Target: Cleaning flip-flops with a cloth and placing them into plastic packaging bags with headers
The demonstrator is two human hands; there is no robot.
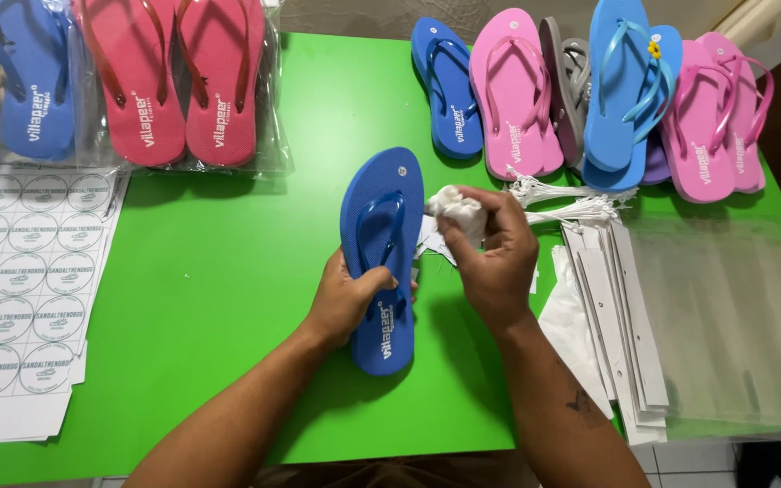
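A blue flip-flop (381, 203) lies lengthwise on the green table (228, 262), toe end away from me. My left hand (350, 298) grips its left edge near the heel, thumb over the sole. My right hand (494, 253) is closed around a crumpled white cloth or tissue (458, 210), held just right of the flip-flop's strap, touching or nearly touching its edge.
Bagged red and blue flip-flops (174, 81) lie at the back left. Loose blue, pink and grey flip-flops (589, 90) are at the back right. A round-sticker sheet (20, 271) is at left. White tag ties (562, 194), white card strips (621, 316) and clear bags (734, 316) lie at right.
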